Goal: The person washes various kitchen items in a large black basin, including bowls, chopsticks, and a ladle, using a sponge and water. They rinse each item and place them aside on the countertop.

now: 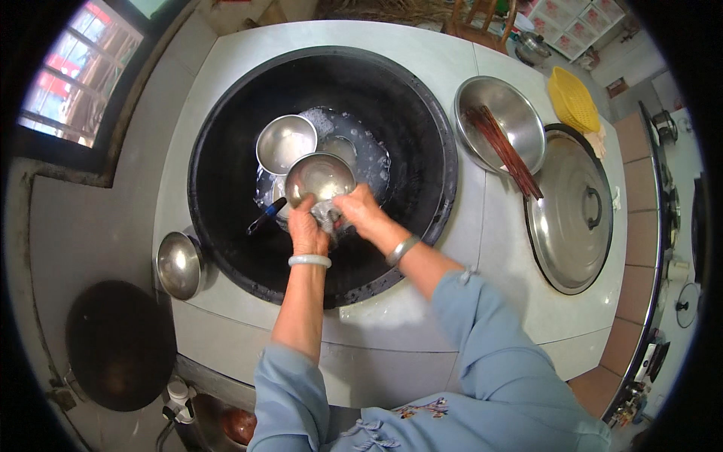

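Observation:
Both my hands are over a large black wok (418, 113) set into a tiled counter. My left hand (308, 229) grips the near rim of a metal bowl (320, 176). My right hand (358, 212) holds a grey cloth (326, 214) against the same rim. Just behind it, a second metal bowl (287, 144) sits in the wok. Sudsy water (370, 155) covers the wok's bottom, with another round dish (340, 150) partly under it. A dark handle with a blue band (267, 216) sticks out to the left of my hands; its far end is hidden.
A metal bowl (179, 265) stands left of the wok. To the right are a large steel basin (500, 124) with reddish-brown sticks (504, 150) across it, a big metal lid (570, 209) and a yellow plastic basket (572, 100). A faucet (179, 398) is at lower left.

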Demonstrator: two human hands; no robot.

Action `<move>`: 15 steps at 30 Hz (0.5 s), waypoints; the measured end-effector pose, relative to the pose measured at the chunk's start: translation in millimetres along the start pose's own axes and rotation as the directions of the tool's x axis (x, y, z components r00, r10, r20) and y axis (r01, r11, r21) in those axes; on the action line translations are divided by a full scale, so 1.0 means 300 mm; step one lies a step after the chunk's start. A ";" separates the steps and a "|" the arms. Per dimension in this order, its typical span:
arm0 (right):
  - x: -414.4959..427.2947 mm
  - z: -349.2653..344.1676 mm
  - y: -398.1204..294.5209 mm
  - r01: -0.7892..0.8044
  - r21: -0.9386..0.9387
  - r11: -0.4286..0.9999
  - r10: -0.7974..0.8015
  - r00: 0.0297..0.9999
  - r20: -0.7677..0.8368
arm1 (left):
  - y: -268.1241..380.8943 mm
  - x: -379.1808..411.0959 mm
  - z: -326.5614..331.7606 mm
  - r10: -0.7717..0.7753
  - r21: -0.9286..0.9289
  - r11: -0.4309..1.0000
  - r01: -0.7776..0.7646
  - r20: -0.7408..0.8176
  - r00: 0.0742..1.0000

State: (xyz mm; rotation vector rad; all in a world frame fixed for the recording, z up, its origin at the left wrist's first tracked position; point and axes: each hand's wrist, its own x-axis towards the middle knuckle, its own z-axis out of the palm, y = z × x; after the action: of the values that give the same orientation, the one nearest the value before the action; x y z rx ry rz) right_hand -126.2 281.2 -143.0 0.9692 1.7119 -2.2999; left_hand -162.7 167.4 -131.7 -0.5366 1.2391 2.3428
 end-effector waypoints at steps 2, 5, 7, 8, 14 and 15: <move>0.060 -0.053 -0.008 0.343 -0.767 0.542 -0.602 0.796 -0.069 | -0.062 0.062 -0.095 -0.355 -0.030 0.935 0.354 -0.022 0.935; 0.072 -0.206 -0.113 0.189 -0.926 0.328 -0.568 0.822 -0.034 | -0.103 0.067 -0.121 -0.448 0.117 0.887 0.446 -0.013 0.894; 0.108 -0.248 -0.128 0.118 -0.969 0.216 -0.575 0.817 -0.029 | -0.103 0.075 -0.143 -0.419 0.165 0.893 0.419 -0.039 0.907; 0.112 -0.244 -0.111 0.114 -0.974 0.194 -0.596 0.803 -0.025 | -0.102 0.080 -0.152 -0.392 0.185 0.899 0.396 -0.060 0.918; 0.061 -0.088 -0.081 -0.101 -0.735 0.671 0.057 0.995 -0.085 | -0.065 0.091 -0.183 -0.186 0.481 0.846 0.228 -0.135 0.973; 0.064 -0.121 -0.079 -0.118 -0.706 0.698 0.124 0.991 -0.042 | -0.068 0.089 -0.137 -0.174 0.530 0.821 0.212 -0.121 0.977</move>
State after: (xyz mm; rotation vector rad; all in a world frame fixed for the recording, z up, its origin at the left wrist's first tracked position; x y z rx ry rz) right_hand -136.7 327.5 -140.1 0.8436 2.1748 -1.3239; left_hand -168.4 148.3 -180.8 -0.5160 1.7046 1.7041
